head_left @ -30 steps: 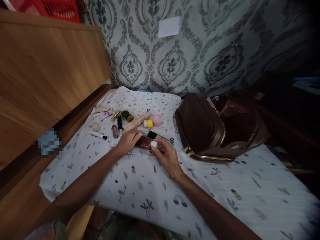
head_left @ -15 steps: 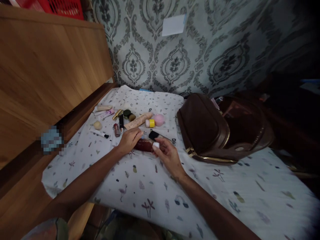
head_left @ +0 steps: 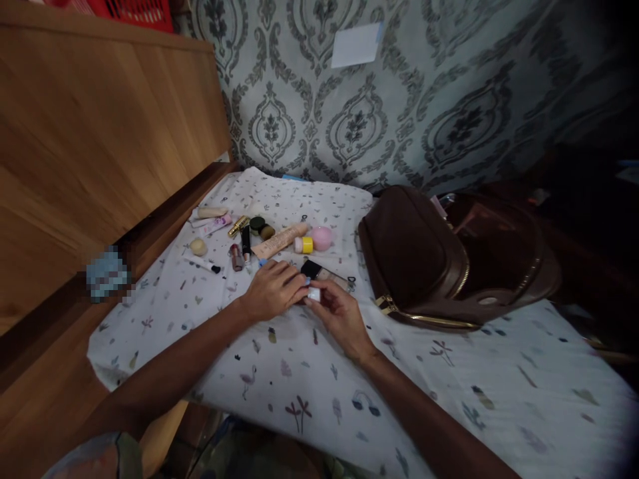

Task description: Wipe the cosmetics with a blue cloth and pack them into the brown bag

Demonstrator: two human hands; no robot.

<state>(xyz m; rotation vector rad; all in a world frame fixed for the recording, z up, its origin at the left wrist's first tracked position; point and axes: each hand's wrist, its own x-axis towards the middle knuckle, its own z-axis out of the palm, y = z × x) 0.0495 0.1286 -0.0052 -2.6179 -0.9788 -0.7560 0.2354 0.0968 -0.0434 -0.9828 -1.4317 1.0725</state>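
Counter (head_left: 319, 372), near part: covered in white cloth printed with flamingos, palms and rainbows; both forearms cross it.

Left hand (head_left: 272, 291): palm down, fingers curved together, tips meeting the right hand's. What it covers is hidden, so its grip cannot be told.

Right hand (head_left: 342, 316): thumb and fingers pinching a white cap (head_left: 313, 293), between the two hands. Presumably pinched at the rim for control, the left hand serving as a steady.

Black-capped bottle (head_left: 324, 271): lying just beyond the right hand's fingers; the closest obstacle on that side.

Beyond and left of the left hand, lying loose, probably spread so each piece can be picked singly: white-handled brush (head_left: 202, 264); red-brown gloss tube (head_left: 236, 257); black tube (head_left: 246, 243); beige sponge (head_left: 198, 247).

Straight beyond the hands: beige squeeze tube (head_left: 280, 241), slanting; yellow-banded jar (head_left: 303, 245), touching a pink round item (head_left: 322, 238).

Farther left: gold tube (head_left: 238, 226), dark round jar (head_left: 257, 225), pink-and-white tube (head_left: 215, 225).

Right of the hands: brown bag (head_left: 409, 253), gaping, bulky, limiting reach that way.

Farthest: patterned wall (head_left: 309, 100), bearing white paper (head_left: 356, 45); wooden panel (head_left: 110, 113) bounding the left.
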